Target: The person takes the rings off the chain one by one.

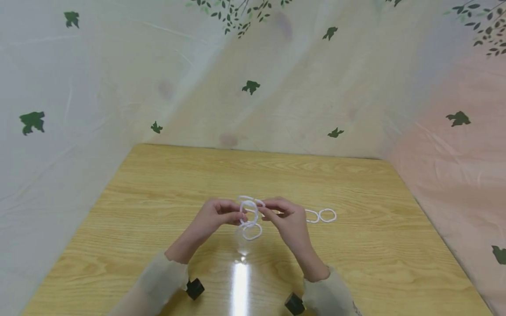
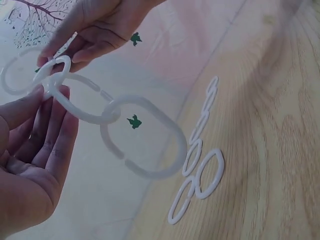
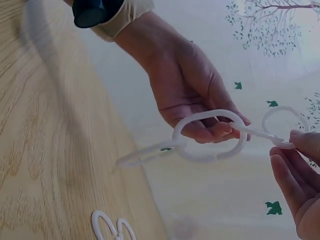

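"White, the chain [image 2: 82,114] of joined links is held where?"

"Over the worktop [image 1: 166,184], pinched by the fingers of the left hand [image 1: 213,218] and of the right hand [image 1: 290,221]. One link [image 3: 261,133] is spanned between them, its long axis turned roughly toward two o'clock from the left fingertips in the head view."

"Anything else?"

"A further row of links [image 1: 318,216] is laid at three o'clock from the right hand, the nearer one."

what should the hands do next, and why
Perhaps the right hand could gently pull away from the left hand, to test the join. Both pinch links, the left partly covers where two meet, and some have visible gaps through which another might slip.
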`<state>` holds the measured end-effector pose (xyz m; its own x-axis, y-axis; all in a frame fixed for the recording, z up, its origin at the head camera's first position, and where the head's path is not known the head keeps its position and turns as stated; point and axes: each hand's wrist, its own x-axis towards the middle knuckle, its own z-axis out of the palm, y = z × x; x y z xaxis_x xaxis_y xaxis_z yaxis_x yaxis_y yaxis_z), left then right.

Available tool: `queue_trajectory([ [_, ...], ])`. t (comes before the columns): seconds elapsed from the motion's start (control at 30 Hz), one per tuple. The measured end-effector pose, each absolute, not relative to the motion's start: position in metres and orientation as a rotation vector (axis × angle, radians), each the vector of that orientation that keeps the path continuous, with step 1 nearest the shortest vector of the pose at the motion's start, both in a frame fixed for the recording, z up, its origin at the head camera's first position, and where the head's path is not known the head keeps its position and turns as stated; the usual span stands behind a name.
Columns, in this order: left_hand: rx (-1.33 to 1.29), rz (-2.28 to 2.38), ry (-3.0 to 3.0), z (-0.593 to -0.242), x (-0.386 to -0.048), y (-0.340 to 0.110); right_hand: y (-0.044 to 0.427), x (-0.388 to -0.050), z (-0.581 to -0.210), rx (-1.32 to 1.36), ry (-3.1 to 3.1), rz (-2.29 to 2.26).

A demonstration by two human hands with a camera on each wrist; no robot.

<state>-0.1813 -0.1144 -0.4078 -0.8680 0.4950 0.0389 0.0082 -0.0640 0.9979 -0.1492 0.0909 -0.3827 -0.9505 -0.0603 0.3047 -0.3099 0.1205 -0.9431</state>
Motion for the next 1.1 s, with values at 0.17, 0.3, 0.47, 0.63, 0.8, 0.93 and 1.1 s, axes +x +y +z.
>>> queue_trajectory([
  [0.17, 0.485, 2.006, 1.88, -0.403, -0.179, -0.115, 0.091, -0.15, -0.386, 0.379, -2.174, 1.832],
  [0.3, 0.454, 2.028, 1.874, -0.4, -0.178, -0.115, 0.092, -0.151, -0.389, 0.452, -2.142, 1.711],
  [0.47, 0.436, 2.053, 1.877, -0.399, -0.178, -0.114, 0.094, -0.151, -0.391, 0.537, -2.096, 1.572],
  [0.63, 0.413, 2.055, 1.898, -0.398, -0.177, -0.115, 0.095, -0.15, -0.393, 0.549, -2.097, 1.426],
  [0.8, 0.404, 2.062, 1.905, -0.397, -0.177, -0.116, 0.096, -0.15, -0.394, 0.567, -2.087, 1.327],
  [0.93, 0.409, 2.072, 1.908, -0.397, -0.176, -0.116, 0.097, -0.151, -0.395, 0.595, -2.071, 1.254],
  [1.1, 0.425, 2.082, 1.91, -0.397, -0.175, -0.116, 0.099, -0.151, -0.397, 0.624, -2.07, 1.225],
])
